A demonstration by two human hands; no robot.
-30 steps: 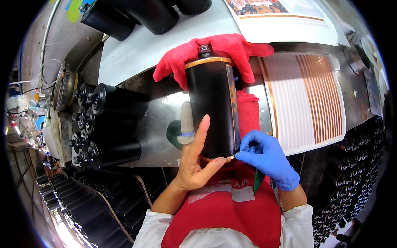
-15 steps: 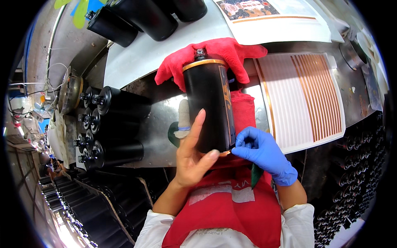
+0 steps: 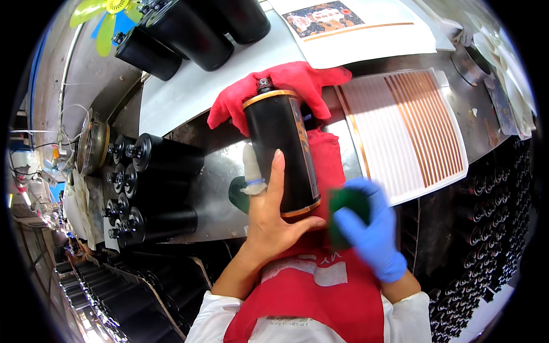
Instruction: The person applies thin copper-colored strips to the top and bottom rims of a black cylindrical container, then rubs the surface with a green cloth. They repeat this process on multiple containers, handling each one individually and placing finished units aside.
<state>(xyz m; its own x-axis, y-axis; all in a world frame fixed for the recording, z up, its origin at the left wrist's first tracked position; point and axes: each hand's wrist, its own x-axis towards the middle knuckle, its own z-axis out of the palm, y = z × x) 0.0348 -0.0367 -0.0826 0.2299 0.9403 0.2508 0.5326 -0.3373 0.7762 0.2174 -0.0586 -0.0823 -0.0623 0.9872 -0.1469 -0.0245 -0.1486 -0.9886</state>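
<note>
A black cylindrical bottle (image 3: 269,146) lies on a red cloth (image 3: 229,108), its neck pointing away from me. Copper-coloured bands circle its shoulder and base, and a patterned decal (image 3: 303,146) runs down its right side. Bare except for a pale finger cover (image 3: 250,163), my left hand (image 3: 269,226) rests against the bottle's lower left side, index finger straight and thumb stretched out below the base. My right hand (image 3: 372,234), in a blue glove and blurred by motion, grips a dark green flat scraper (image 3: 350,203) right of the base. Another dark green piece (image 3: 238,194) shows behind my left hand.
Black bottles lie stacked at the left (image 3: 166,154); more stand on the white board (image 3: 177,94). Right of the cloth is a sheet of copper stripes (image 3: 423,131), with a printed decal sheet (image 3: 366,43) beyond. Racked bottles (image 3: 486,228) fill the lower right.
My right hand has left the bottle's base edge, moving right and down, and the green scraper is now up between its fingers. My left thumb has dropped below the base.
</note>
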